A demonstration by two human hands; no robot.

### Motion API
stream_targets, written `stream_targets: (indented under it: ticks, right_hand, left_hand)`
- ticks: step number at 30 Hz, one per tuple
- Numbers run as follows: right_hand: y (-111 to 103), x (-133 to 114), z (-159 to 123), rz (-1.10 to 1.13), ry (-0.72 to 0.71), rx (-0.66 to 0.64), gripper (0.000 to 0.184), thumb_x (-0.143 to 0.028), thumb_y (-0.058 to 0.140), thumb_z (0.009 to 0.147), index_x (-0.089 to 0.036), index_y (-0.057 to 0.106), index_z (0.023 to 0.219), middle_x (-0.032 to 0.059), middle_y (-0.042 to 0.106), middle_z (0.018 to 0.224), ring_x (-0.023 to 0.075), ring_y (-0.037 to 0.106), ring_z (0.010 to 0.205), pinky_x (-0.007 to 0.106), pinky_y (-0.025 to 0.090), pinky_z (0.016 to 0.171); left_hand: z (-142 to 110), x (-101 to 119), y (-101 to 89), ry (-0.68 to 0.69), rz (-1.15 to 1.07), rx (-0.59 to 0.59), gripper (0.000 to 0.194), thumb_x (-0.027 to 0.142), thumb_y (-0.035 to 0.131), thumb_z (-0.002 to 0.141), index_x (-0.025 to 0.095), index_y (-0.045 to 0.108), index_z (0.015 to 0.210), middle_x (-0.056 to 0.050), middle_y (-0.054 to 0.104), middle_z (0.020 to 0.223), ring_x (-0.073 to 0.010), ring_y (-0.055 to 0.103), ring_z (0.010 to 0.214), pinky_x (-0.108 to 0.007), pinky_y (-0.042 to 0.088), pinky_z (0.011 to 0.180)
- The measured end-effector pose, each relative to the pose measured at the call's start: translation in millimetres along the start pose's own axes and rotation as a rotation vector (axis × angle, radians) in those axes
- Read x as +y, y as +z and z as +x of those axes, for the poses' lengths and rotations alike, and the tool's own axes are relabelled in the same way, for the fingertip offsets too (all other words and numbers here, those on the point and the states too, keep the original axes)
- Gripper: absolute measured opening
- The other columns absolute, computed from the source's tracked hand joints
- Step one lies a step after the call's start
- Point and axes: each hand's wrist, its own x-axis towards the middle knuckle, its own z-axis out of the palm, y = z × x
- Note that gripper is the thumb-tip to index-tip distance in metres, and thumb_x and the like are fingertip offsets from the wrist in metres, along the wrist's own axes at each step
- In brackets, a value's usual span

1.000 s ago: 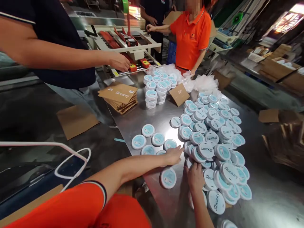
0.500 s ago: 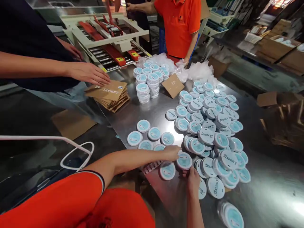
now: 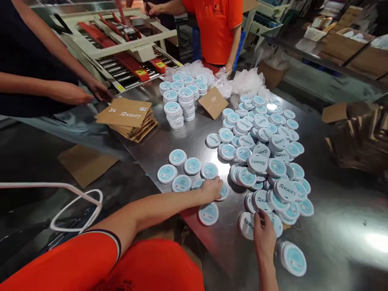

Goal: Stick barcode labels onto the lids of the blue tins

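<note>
A shiny metal table [image 3: 330, 246] bears many round discs [image 3: 285, 190], piled flat brown cartons [image 3: 130, 114] and crumpled translucent plastic [image 3: 247, 82].

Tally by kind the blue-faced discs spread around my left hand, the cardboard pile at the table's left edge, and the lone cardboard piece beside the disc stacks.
Blue-faced discs visible around your left hand, some partly covered: 8
Brown cardboard pile: 1
Lone brown cardboard piece beside the disc stacks: 1
Total: 10

White discs [image 3: 286, 190] beyond the right grip [image 3: 264, 233]: "beauty" after a stylised mark
Top brown carton [image 3: 124, 111], forward-left of the left grip [image 3: 210, 190]: likewise "beauty"
Yellow stickers [image 3: 141, 72] farther out: black marks, unreadable
</note>
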Motion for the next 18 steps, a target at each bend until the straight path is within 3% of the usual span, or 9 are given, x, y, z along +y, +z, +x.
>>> stream_targets:
  ticks: [2,5,8,12,14,18]
  right_hand:
    - [-13.0,24.8,-20.9,-0.115,-0.086,0.012,0.06,-0.064,0.06,0.072,-0.022,0.071,0.113,0.0174,0.069,0.124,0.0436,0.06,0.122,0.061,0.043,0.106]
    - [-5.0,53.6,-51.3,-0.328,-0.316,0.01,0.055,-0.061,0.06,0.075,-0.024,0.072,0.114,0.0185,0.065,0.132,0.0452,0.056,0.128,0.062,0.045,0.105]
    - [15.9,63.1,-63.8,-0.523,-0.426,0.109,0.046,-0.051,0.049,0.089,-0.025,0.069,0.121,0.0194,0.064,0.134,0.0427,0.061,0.122,0.061,0.05,0.096]
    - [23.0,58.5,-56.6,-0.46,-0.446,0.126,0.052,-0.054,0.045,0.093,-0.017,0.066,0.122,0.0249,0.057,0.143,0.0447,0.049,0.137,0.062,0.043,0.108]
    - [18.3,55.1,-54.6,-0.319,-0.394,0.057,0.062,-0.065,0.046,0.088,-0.015,0.065,0.121,0.0254,0.056,0.144,0.0448,0.045,0.141,0.061,0.04,0.112]
    - [16.4,42.8,-62.3,-0.009,0.048,-0.031,0.068,-0.074,0.047,0.081,-0.019,0.066,0.116,0.0187,0.069,0.127,0.0417,0.059,0.127,0.053,0.049,0.104]
  left_hand:
    - [-3.1,-3.5,4.2,0.051,0.01,-0.002,0.065,0.039,0.066,0.093,0.015,0.046,0.149,-0.024,0.049,0.148,-0.0355,0.069,0.104,-0.041,0.057,0.078]
    - [-2.2,-6.2,10.8,0.14,0.029,-0.025,0.075,0.028,0.071,0.088,0.028,0.038,0.156,-0.019,0.033,0.163,-0.0309,0.07,0.104,-0.037,0.056,0.079]
    - [5.1,-0.1,11.1,0.136,0.038,-0.011,0.075,0.034,0.074,0.087,0.023,0.041,0.153,-0.021,0.038,0.158,-0.0308,0.07,0.102,-0.037,0.057,0.078]
    - [8.0,9.7,3.0,0.058,0.034,0.035,0.083,0.051,0.073,0.087,0.013,0.039,0.152,-0.024,0.045,0.151,-0.0322,0.072,0.098,-0.036,0.057,0.073]
    - [-0.1,8.7,2.2,0.05,0.034,0.05,0.08,0.049,0.067,0.092,0.014,0.035,0.156,-0.024,0.039,0.157,-0.032,0.071,0.101,-0.036,0.057,0.073]
    - [-29.8,1.0,18.4,0.112,0.032,0.035,0.064,0.038,0.057,0.098,0.022,0.035,0.157,-0.017,0.033,0.165,-0.0296,0.071,0.106,-0.035,0.058,0.075]
